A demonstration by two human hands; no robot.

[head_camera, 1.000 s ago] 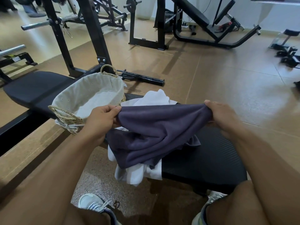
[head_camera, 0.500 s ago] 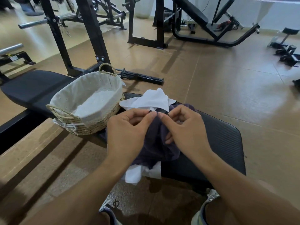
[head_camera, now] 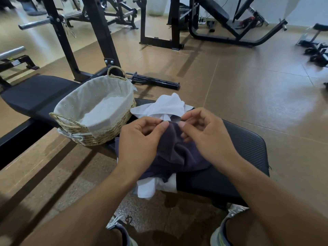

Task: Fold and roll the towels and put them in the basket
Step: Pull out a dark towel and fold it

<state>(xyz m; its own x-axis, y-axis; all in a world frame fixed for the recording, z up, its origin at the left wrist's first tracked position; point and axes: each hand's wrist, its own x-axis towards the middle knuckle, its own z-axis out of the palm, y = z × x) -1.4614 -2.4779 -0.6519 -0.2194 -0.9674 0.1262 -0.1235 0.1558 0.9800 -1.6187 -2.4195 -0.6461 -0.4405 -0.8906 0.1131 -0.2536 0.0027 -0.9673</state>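
Head view: gym room, tan tiled floor [head_camera: 248, 96], black racks and weight benches at the back. Black padded tabletop [head_camera: 245, 157] sits in front of the person; a 2nd black pad [head_camera: 35, 96] extends left behind it.

Basket [head_camera: 99, 132], woven with a white liner, stands on the tabletop's left end; nothing visible in it but the liner.

White towel [head_camera: 168, 105] lies crumpled on the tabletop just right of the basket, its lower edge hanging off the near side. Purple towel [head_camera: 179, 153] is bunched on top of it.

Left hand [head_camera: 140, 144] and right hand [head_camera: 205, 137] are close together over the purple towel, thumbs nearly touching. Both grips clamped: each pinches the purple towel's top edge between thumb and curled fingers. The rest of that towel droops below the hands onto the white one.

2 shoes visible on the floor at the bottom edge.
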